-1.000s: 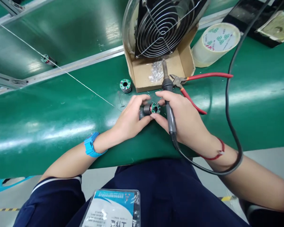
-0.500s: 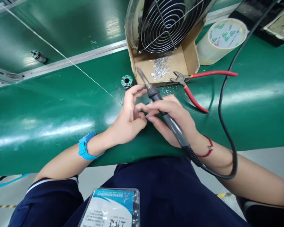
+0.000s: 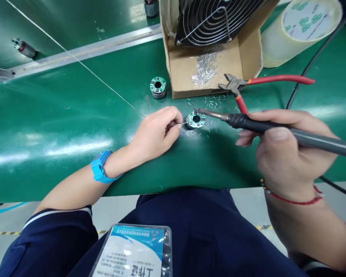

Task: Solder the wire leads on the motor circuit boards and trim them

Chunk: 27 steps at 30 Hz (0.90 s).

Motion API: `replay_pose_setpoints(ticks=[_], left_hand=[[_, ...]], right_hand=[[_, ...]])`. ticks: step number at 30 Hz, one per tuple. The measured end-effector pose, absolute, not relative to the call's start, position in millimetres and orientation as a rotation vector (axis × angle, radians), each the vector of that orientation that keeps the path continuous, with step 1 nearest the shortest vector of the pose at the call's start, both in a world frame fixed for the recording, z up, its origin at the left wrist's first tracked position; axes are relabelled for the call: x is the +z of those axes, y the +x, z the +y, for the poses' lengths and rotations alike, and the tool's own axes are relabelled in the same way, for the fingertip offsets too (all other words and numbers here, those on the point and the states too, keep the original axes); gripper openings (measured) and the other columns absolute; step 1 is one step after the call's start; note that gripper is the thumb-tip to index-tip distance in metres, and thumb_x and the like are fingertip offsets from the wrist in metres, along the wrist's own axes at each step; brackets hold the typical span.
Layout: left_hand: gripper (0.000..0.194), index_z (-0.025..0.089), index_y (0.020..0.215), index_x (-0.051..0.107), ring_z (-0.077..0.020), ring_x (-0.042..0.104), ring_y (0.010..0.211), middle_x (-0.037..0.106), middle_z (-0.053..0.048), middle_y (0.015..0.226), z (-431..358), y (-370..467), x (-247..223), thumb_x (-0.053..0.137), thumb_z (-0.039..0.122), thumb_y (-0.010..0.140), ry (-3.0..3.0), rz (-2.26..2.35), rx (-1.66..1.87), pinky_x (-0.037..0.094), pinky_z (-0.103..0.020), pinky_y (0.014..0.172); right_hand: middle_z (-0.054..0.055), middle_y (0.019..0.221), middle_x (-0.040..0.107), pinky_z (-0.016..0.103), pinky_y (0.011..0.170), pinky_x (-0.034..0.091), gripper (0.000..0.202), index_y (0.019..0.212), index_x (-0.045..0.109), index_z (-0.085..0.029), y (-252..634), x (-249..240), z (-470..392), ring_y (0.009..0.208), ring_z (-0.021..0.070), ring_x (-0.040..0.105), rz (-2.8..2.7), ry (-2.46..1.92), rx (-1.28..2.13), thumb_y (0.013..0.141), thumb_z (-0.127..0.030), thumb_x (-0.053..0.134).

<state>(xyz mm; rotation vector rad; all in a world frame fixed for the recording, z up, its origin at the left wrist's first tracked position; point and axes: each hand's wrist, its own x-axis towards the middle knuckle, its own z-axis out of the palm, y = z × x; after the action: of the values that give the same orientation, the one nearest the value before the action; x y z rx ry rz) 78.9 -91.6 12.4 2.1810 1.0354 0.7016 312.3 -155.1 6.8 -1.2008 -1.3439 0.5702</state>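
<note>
My left hand (image 3: 160,132) pinches a thin solder wire (image 3: 112,89), whose short end points at a small motor with a round green circuit board (image 3: 195,119). That motor stands upright on the green bench, just right of my left fingertips. In my right hand (image 3: 291,150) is a soldering iron (image 3: 248,122), gripped by its dark handle. Its tip lies over the upper right edge of the board; whether it touches, I cannot tell. A second motor with a green board (image 3: 158,87) stands behind my left hand.
A cardboard box (image 3: 178,77) holds a fan (image 3: 216,19) and many cut wire bits (image 3: 204,69). Red-handled cutters (image 3: 236,84) lean at its front edge. To the right stands a clear tape roll (image 3: 300,34). Another motor (image 3: 24,48) lies at the far left, with loose clippings on the bench.
My hands have drawn apart. The right has swung the soldering iron rightward and turned its tip left over the board. My left hand has closed on the solder wire, and the motor shows now.
</note>
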Motion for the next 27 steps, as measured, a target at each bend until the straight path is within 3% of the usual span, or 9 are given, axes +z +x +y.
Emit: replay_pose_setpoints(ticks=[6,13,22,27], left_hand=[[0.021,0.016,0.079,0.055,-0.0066,0.044,0.061,0.051,0.005,0.069,-90.9,81.0,10.7,0.055,-0.004,0.079,2.186,1.045,0.713,0.037,-0.024,0.059],[0.017,0.02,0.079,0.053,-0.0123,0.052,0.067,0.055,0.001,0.072,-90.5,84.1,7.1,0.05,0.003,0.082,2.194,1.052,0.685,0.042,-0.029,0.063],[0.016,0.021,0.08,0.054,-0.0153,0.058,0.071,0.06,-0.001,0.076,-91.2,85.6,8.4,0.049,0.007,0.083,2.177,1.103,0.629,0.048,-0.032,0.067],[0.015,0.021,0.08,0.054,-0.0149,0.057,0.07,0.059,-0.001,0.076,-91.8,84.4,10.2,0.05,0.008,0.084,2.16,1.109,0.652,0.048,-0.032,0.066]], right_hand=[[-0.001,0.063,0.067,0.022,0.038,0.043,0.017,0.094,0.079,-0.023,315.6,5.3,-150.8,0.049,0.0105,0.061,-1.286,-1.163,0.611,0.087,-0.033,0.067],[0.003,0.064,0.068,0.024,0.038,0.04,0.015,0.089,0.081,-0.019,321.2,9.6,-142.7,0.048,0.0105,0.058,-1.285,-1.121,0.658,0.08,-0.024,0.069],[0.003,0.054,0.063,0.033,0.033,0.031,0.02,0.078,0.079,-0.02,324.8,14.8,-132.1,0.04,0.0143,0.051,-1.26,-1.206,0.714,0.074,-0.04,0.075],[0.002,0.053,0.061,0.033,0.035,0.033,0.023,0.077,0.078,-0.02,325.7,16.1,-133.2,0.041,0.0142,0.051,-1.259,-1.226,0.728,0.074,-0.043,0.076]])
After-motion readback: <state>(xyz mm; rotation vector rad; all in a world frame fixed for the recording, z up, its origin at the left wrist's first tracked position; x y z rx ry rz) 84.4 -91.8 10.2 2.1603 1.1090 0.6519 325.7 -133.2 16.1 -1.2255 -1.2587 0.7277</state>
